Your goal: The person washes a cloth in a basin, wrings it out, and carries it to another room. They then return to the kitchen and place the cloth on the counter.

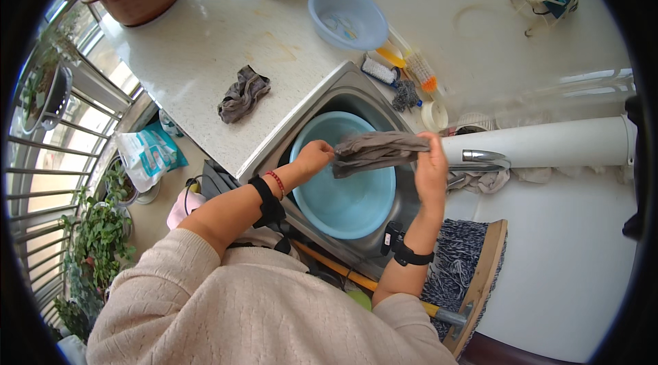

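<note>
A wet-looking grey-brown cloth [380, 151] is stretched sideways above a light blue plastic basin [344, 211]. My right hand [432, 172] grips the cloth's right end. At its left end, the fingers of my left hand [314, 157] are curled close to the edge; whether they pinch the fabric is unclear. The basin stands inside a stainless steel sink [329, 97] and seems to hold water. Another crumpled grey-brown cloth [244, 95] lies on the speckled countertop [193, 56] to the left of the sink.
Behind the sink are a pale blue bowl [378, 31], scrubbing brushes [379, 71] and a scouring pad [406, 96]. A chrome faucet [486, 158] projects in front of a white pipe [565, 144]. A mop head [455, 257] rests at right. Potted plants [97, 231] line the railing at left.
</note>
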Tool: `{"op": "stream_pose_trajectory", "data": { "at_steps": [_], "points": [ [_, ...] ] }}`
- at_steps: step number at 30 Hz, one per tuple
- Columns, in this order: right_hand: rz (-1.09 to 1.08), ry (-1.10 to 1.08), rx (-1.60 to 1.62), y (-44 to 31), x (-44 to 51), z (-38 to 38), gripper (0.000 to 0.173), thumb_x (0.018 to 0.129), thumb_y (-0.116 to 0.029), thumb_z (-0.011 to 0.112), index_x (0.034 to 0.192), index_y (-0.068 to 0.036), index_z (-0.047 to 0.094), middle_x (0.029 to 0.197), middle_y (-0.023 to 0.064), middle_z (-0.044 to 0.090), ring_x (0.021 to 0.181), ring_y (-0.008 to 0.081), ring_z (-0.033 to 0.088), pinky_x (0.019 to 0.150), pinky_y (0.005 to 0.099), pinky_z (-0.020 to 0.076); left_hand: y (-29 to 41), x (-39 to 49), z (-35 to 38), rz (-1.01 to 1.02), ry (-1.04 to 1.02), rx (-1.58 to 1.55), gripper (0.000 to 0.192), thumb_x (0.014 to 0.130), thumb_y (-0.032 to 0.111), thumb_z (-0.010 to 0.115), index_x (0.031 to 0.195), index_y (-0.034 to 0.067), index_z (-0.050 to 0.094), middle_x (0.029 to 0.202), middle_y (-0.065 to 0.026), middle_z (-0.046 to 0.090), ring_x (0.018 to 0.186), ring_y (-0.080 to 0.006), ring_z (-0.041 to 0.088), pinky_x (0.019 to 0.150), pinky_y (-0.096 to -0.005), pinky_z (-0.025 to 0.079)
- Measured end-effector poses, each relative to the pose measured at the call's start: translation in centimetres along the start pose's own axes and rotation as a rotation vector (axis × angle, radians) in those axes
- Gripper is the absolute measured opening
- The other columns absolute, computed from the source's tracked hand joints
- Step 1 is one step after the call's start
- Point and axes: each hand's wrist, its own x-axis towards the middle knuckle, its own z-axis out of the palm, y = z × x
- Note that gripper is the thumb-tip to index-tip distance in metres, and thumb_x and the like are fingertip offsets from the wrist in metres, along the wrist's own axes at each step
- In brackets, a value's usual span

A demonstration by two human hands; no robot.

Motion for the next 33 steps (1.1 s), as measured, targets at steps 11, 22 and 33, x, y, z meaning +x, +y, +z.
{"op": "stream_pose_trajectory", "data": {
  "at_steps": [11, 22, 33],
  "points": [
    [0.524, -0.701, -0.614, 22.0, -2.4, 20.5, 0.072, 0.092, -0.044, 0.055, 0.154, -0.038, 0.018, 0.160, 0.0212, 0.010, 0.144, 0.0466, 0.016, 0.117, 0.0500, 0.0206, 1.8, -2.7, -1.5, 0.021, -0.030, -0.087, 0.019, 0.087, 0.009, 0.062, 0.103, -0.001, 0.064, 0.097, -0.0072, 0.065, 0.095, -0.0159, 0.057, 0.086, -0.0289, 0.045],
    [0.831, -0.523, -0.155, 15.6, 2.1, 15.6, 0.049, 0.097, -0.027, 0.051, 0.142, -0.010, 0.042, 0.142, 0.0186, 0.044, 0.127, 0.0352, 0.046, 0.096, 0.0533, 0.0470, 1.5, -4.4, -1.9, 0.010, -0.030, -0.039, 0.020, 0.085, 0.015, 0.064, 0.099, 0.001, 0.066, 0.093, -0.0102, 0.066, 0.086, -0.0190, 0.060, 0.076, -0.0355, 0.050],
    [0.290, -0.087, 0.680, -3.6, -6.2, -0.8, 0.027, 0.095, -0.004, 0.046, 0.119, 0.005, 0.055, 0.111, 0.0154, 0.064, 0.096, 0.0252, 0.067, 0.080, 0.0422, 0.0590, 3.1, -0.8, 5.2, -0.561, -0.343, -0.720, 0.066, 0.095, 0.061, 0.045, 0.144, 0.018, 0.036, 0.153, -0.0129, 0.026, 0.131, -0.0424, 0.040, 0.089, -0.0571, 0.054]
  ]
}}
